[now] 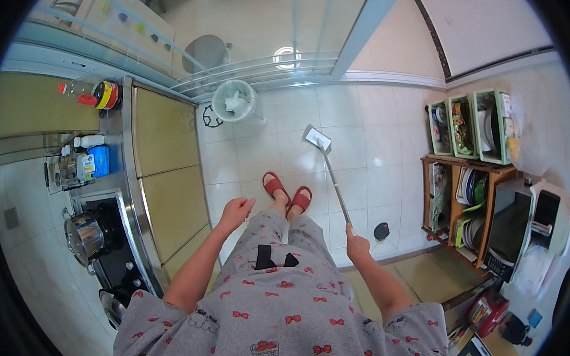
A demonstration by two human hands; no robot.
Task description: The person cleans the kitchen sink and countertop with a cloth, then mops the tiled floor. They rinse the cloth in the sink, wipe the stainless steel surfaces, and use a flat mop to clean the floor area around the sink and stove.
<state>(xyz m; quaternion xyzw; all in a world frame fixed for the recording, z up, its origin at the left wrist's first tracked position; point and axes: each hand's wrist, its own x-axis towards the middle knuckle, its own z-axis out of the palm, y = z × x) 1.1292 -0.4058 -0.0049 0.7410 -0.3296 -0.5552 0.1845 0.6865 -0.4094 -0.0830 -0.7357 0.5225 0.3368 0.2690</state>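
My right hand grips the end of a long metal pole, the handle of a flat-headed floor cleaning tool. The tool's white rectangular head rests on the white tiled floor, ahead and to the right of my feet. Its underside is hidden, so I cannot tell whether it is a mop or a brush. In the air beside my left thigh is my left hand, fingers curled with nothing visible in them. Red slippers are on my feet.
A lined waste bin stands by the glass sliding door. On the left runs a counter with a steel pot on the stove. Along the right wall is a wooden shelf with dishes and a microwave. A small black object is on the floor.
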